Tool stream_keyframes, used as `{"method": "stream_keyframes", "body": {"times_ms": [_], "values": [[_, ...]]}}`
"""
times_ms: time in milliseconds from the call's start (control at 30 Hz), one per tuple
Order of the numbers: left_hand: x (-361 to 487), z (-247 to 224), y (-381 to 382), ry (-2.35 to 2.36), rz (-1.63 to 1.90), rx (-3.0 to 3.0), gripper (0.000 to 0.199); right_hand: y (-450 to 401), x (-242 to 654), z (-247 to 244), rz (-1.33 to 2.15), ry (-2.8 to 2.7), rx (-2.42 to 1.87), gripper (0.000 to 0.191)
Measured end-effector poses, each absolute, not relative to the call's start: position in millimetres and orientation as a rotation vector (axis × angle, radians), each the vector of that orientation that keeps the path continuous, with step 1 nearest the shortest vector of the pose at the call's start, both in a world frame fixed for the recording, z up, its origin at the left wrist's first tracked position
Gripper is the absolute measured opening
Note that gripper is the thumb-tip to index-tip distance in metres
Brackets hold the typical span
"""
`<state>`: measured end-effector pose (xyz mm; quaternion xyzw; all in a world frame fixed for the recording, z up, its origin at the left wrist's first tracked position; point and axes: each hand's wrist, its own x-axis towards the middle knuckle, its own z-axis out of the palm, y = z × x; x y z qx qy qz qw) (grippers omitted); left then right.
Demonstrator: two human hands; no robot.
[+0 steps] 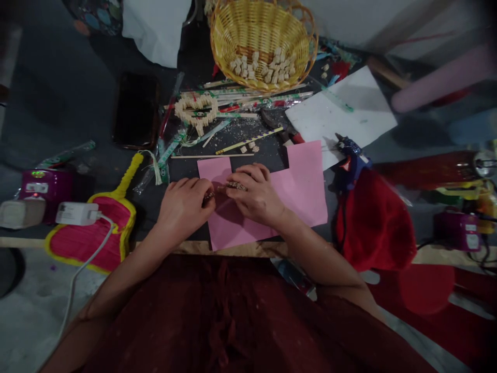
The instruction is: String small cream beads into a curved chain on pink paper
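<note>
Over a pink paper sheet [303, 197] with a notched upper edge, my two hands are close together. My left hand [186, 204] is closed, its fingertips curled in toward the other hand; what it pinches is too small to name. Opposite it, my right hand [258, 194] is also closed, thumb and fingers drawn together. A small patterned, beaded-looking piece [236, 185] shows at its fingers; whether it is held or worn I cannot tell. Just above the hands lie a thin wooden stick [213, 156], a yellow patterned pencil [250, 141] and a few small pale pieces [249, 147].
A yellow wicker basket [264, 31] holds many pale pieces. Nearby are a pale heart-shaped ornament [196, 110], wrapped chopsticks, pliers [285, 129] and white paper [349, 111]. At right lie a blue glue gun [351, 160] and red cloth [375, 223]; at left, a phone [136, 110] and pink-yellow fan [103, 217].
</note>
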<state>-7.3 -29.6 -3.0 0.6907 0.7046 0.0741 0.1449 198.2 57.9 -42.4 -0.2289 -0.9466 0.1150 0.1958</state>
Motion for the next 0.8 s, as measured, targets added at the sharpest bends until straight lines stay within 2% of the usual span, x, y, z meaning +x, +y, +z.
{"method": "stream_keyframes", "body": {"times_ms": [267, 500, 800], "values": [[-14, -5, -31, 1.971, 0.279, 2.070, 0.025, 59, 199, -41, 0.355, -2.685, -0.637, 0.029], [-21, -9, -30, 1.973, 0.290, 2.052, 0.030, 58, 199, -43, 0.312, -2.649, -0.628, 0.023], [-21, -9, -31, 1.895, 0.367, 2.078, 0.017, 59, 199, -43, 0.387, -2.662, -0.643, 0.027]]}}
